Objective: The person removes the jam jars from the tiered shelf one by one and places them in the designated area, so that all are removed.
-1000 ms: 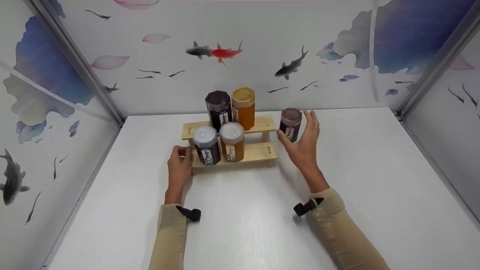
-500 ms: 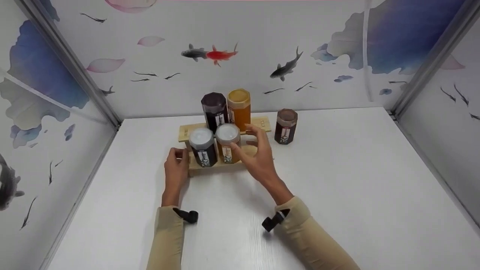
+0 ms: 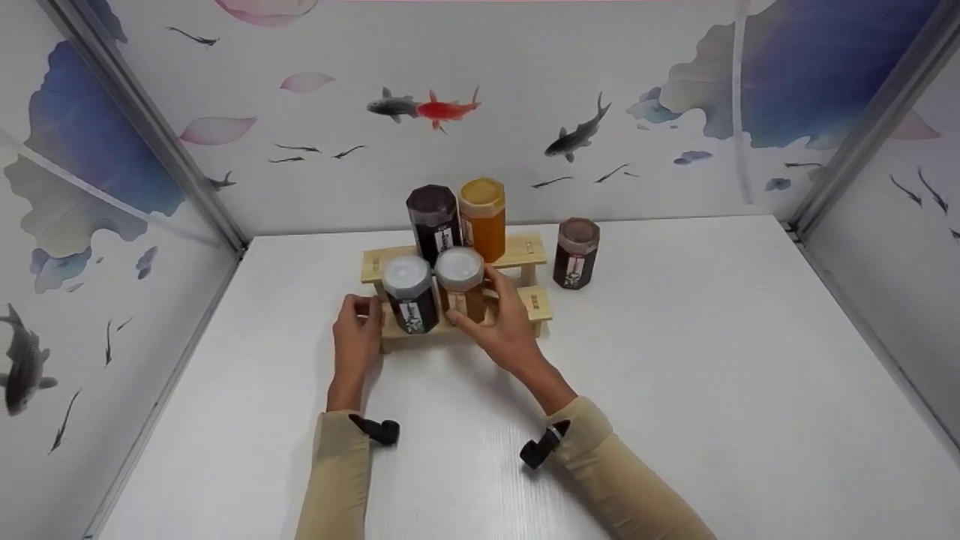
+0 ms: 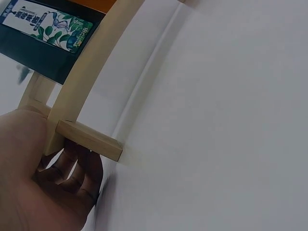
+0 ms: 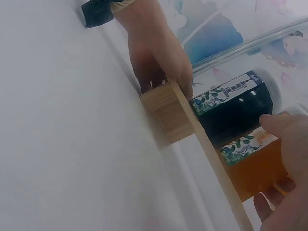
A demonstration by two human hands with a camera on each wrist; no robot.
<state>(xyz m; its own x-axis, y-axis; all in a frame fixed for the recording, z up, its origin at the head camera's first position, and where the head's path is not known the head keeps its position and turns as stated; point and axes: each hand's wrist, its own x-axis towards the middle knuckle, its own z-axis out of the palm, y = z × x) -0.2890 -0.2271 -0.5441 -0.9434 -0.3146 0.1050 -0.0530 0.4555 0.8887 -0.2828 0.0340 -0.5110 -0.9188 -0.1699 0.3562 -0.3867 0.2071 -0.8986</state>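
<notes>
here, on a white table (image 3: 712, 360) stood a pale two-tier wooden rack (image 3: 521, 253), its left end gripped by the left hand (image 3: 356, 341). the right hand (image 3: 508, 335) grasped an amber faceted white-lidded jar (image 3: 460, 289) on the lower tier, beside a dark faceted white-lidded jar (image 3: 410, 292).

At centre, the pale tan stand (image 3: 538, 301) bears a near-black jar (image 3: 415, 311) and amber jar (image 3: 459, 295) with whitish lids (image 3: 407, 271); above, a purple-black jar (image 3: 436, 232) and yellow-topped orange jar (image 3: 489, 234). Right of centre, a dark brown jar (image 3: 576, 255). Grey fish (image 3: 576, 139) and a red fish (image 3: 448, 110) pattern the white wall (image 3: 450, 161) along the top.
</notes>
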